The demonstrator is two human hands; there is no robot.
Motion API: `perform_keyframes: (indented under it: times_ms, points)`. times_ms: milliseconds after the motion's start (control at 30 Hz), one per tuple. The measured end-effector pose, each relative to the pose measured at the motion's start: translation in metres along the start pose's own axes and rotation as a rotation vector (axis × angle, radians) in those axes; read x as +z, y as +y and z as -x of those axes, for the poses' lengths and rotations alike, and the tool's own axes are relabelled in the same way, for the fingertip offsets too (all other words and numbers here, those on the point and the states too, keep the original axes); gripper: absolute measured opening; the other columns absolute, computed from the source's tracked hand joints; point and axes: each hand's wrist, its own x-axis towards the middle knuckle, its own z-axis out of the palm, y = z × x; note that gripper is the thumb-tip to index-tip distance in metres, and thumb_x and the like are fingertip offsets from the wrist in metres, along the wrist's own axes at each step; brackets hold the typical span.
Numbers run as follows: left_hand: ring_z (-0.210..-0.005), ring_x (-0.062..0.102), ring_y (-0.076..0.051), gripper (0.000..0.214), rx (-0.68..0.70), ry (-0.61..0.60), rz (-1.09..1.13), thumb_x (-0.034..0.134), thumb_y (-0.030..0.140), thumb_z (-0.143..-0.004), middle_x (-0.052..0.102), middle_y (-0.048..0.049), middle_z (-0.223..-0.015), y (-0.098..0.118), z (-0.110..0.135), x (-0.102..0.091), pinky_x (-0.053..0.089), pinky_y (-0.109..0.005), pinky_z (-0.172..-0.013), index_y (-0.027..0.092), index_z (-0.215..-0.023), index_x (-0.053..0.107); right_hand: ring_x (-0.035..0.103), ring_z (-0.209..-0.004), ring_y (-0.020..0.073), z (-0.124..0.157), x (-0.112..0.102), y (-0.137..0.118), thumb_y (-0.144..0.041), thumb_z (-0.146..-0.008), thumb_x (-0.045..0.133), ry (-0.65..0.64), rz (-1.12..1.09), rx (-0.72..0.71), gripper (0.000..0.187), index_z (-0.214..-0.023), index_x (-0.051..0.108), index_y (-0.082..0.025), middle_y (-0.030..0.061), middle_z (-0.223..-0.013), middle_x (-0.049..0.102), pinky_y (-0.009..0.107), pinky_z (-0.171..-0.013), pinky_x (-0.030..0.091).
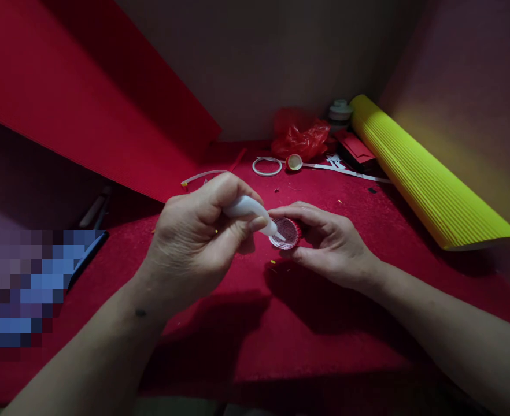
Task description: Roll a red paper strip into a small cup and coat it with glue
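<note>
My left hand point(196, 234) is closed round a small white glue bottle point(248, 209), its nozzle pointing down and right onto a small round coil of red and white paper point(287, 232). My right hand point(328, 242) pinches that coil between thumb and fingers, a little above the red felt surface point(255, 341). The two hands almost touch over the coil.
A large red corrugated sheet point(85, 98) leans at the left. A yellow corrugated roll point(424, 173) lies at the right. At the back sit a red plastic bag point(300, 136), a white ring point(267, 166), white paper strips point(346, 169) and a small jar point(339, 111). A blurred patch covers the left edge.
</note>
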Motion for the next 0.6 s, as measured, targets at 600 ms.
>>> perform_keyframes:
  times_ms: [600]
  points:
    - [-0.042, 0.050, -0.007, 0.010, -0.253, -0.027, 0.271, 0.058, 0.010, -0.078, 0.055, 0.0039, -0.051, 0.0054, -0.0072, -0.0048, 0.040, -0.018, -0.040, 0.015, -0.071, 0.055, 0.062, -0.087, 0.0108, 0.0014, -0.0006, -0.0014, -0.009, -0.069, 0.078, -0.001, -0.248, 0.214, 0.049, -0.113, 0.066, -0.028, -0.0010, -0.100, 0.067, 0.020, -0.078, 0.051]
